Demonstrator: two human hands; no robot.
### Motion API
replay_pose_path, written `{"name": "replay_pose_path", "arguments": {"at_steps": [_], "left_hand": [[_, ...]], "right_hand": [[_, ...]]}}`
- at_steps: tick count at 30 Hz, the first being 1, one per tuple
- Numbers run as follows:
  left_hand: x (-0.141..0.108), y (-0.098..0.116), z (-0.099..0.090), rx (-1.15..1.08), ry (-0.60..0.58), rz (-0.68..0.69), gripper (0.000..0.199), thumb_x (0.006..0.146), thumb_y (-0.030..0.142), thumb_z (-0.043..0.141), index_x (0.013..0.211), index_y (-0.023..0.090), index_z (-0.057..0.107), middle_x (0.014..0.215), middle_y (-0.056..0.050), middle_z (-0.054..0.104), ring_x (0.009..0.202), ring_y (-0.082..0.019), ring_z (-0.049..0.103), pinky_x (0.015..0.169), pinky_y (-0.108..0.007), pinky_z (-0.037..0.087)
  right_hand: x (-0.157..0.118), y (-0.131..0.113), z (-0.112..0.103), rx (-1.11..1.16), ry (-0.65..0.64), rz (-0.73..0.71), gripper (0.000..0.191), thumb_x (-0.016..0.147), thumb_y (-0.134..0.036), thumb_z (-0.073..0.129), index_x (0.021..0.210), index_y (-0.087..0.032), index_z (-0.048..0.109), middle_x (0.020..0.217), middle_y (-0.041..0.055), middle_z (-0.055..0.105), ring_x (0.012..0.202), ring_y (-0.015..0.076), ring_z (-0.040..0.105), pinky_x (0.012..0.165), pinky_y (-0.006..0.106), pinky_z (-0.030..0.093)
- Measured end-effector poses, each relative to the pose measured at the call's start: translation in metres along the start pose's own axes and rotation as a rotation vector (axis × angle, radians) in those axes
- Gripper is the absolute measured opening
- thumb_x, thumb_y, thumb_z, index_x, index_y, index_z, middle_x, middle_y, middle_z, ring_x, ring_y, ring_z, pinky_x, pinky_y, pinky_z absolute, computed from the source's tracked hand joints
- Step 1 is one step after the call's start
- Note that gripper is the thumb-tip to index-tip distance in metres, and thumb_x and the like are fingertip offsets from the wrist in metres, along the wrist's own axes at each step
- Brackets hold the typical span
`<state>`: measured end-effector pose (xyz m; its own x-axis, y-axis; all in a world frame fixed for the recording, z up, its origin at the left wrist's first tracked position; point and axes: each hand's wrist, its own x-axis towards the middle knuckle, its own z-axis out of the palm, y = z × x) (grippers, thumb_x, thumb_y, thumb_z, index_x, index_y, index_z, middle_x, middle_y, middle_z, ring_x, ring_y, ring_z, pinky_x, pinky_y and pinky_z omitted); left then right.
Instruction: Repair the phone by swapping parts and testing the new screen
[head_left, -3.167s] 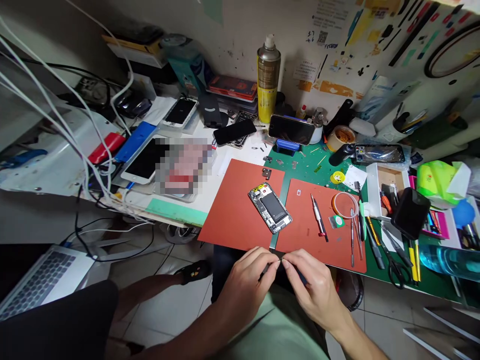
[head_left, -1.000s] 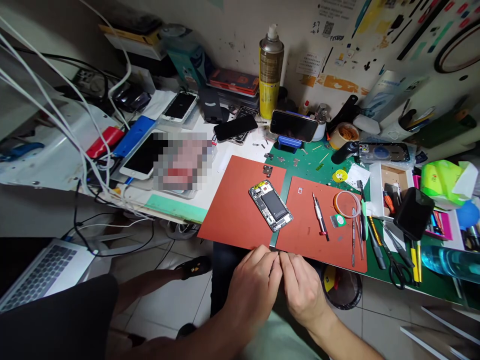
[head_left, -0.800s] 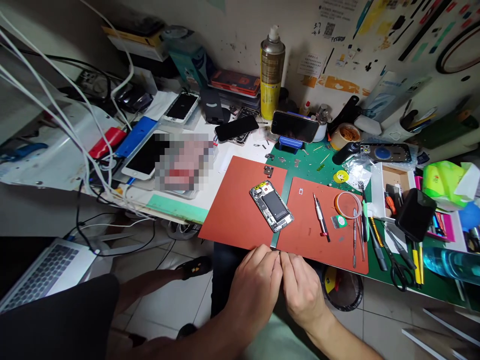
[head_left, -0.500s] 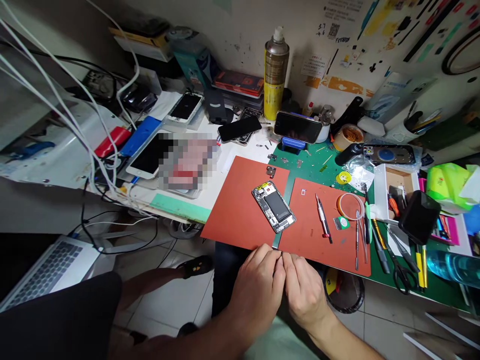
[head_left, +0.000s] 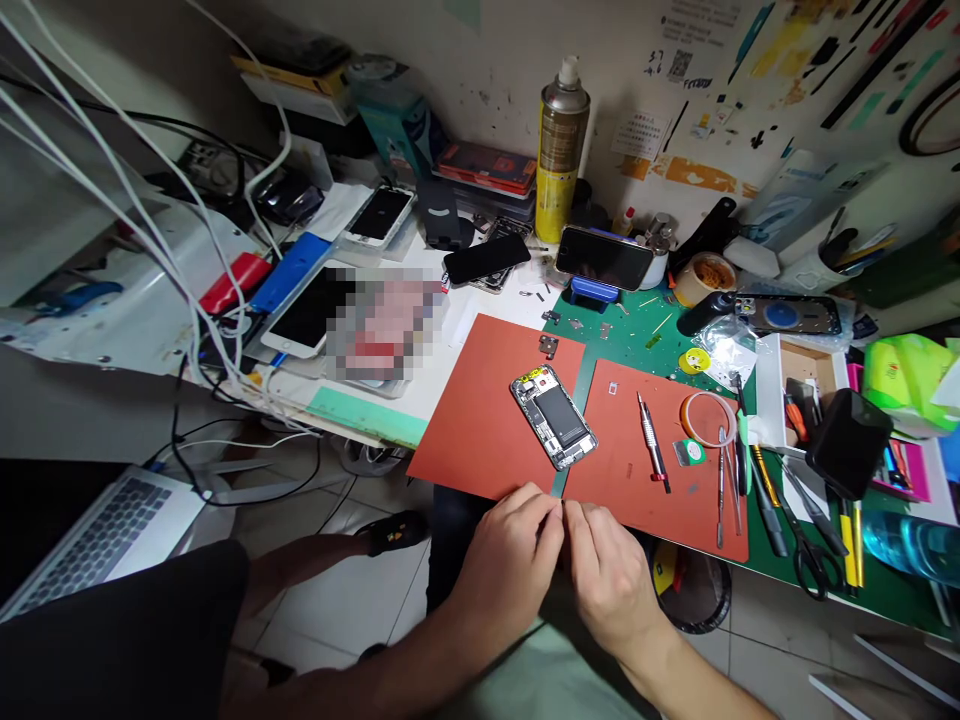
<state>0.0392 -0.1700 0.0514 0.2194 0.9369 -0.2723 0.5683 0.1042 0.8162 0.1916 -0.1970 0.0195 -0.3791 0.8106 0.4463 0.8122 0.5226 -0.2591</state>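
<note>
My left hand (head_left: 510, 555) and my right hand (head_left: 609, 560) meet at the front edge of the bench, fingers curled and fingertips pinched close together. A tiny dark bit shows between the fingertips, too small to name. Just beyond them an opened phone (head_left: 553, 418), its battery and circuit board bare, lies on the left orange mat (head_left: 465, 420). On the right orange mat (head_left: 615, 490) rest a screwdriver (head_left: 653, 442), a SIM tray (head_left: 613, 388), a ring of tape (head_left: 709, 418) and tweezers (head_left: 722, 490). A small metal part (head_left: 548, 346) sits behind the phone.
A yellow spray can (head_left: 561, 155) stands at the back beside a propped phone (head_left: 604, 258). Scissors (head_left: 817, 570) and a tool box (head_left: 769, 385) are at the right. White cables (head_left: 150, 230) hang at left, near a laptop (head_left: 105, 540) and another person's leg (head_left: 307, 575).
The view has shifted slightly, so the bench things appear a little further right. Both hands stay pinched together at the bench edge, with the fingers slightly shifted.
</note>
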Motion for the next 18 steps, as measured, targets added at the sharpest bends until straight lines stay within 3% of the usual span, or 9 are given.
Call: {"name": "replay_pose_path", "arguments": {"at_steps": [5, 12, 18], "left_hand": [[0.017, -0.014, -0.012, -0.198, -0.034, -0.153, 0.032, 0.095, 0.036, 0.046, 0.067, 0.022, 0.053, 0.066, 0.001, 0.051, 0.064, -0.015, 0.047, 0.059, -0.029, 0.035], [0.030, -0.018, -0.015, -0.214, -0.037, -0.220, 0.033, 0.090, 0.040, 0.047, 0.062, 0.022, 0.046, 0.061, 0.004, 0.041, 0.060, -0.014, 0.040, 0.056, -0.029, 0.029], [0.038, -0.018, -0.019, -0.145, -0.017, -0.188, 0.030, 0.088, 0.035, 0.046, 0.061, 0.022, 0.042, 0.064, 0.001, 0.049, 0.064, -0.015, 0.045, 0.060, -0.030, 0.033]], "right_hand": [[0.006, -0.005, -0.006, 0.129, 0.076, 0.210, 0.027, 0.103, -0.011, 0.064, 0.130, -0.008, 0.062, 0.101, 0.0143, 0.073, 0.088, 0.0243, 0.068, 0.078, 0.039, 0.058], [0.015, -0.023, 0.002, -0.007, 0.132, 0.147, 0.025, 0.097, -0.011, 0.072, 0.122, -0.006, 0.067, 0.102, 0.0162, 0.075, 0.091, 0.0294, 0.068, 0.080, 0.044, 0.054], [0.021, -0.017, 0.012, 0.018, 0.090, 0.123, 0.021, 0.098, -0.007, 0.070, 0.119, -0.006, 0.068, 0.102, 0.0150, 0.077, 0.095, 0.0283, 0.071, 0.086, 0.044, 0.055]]}}
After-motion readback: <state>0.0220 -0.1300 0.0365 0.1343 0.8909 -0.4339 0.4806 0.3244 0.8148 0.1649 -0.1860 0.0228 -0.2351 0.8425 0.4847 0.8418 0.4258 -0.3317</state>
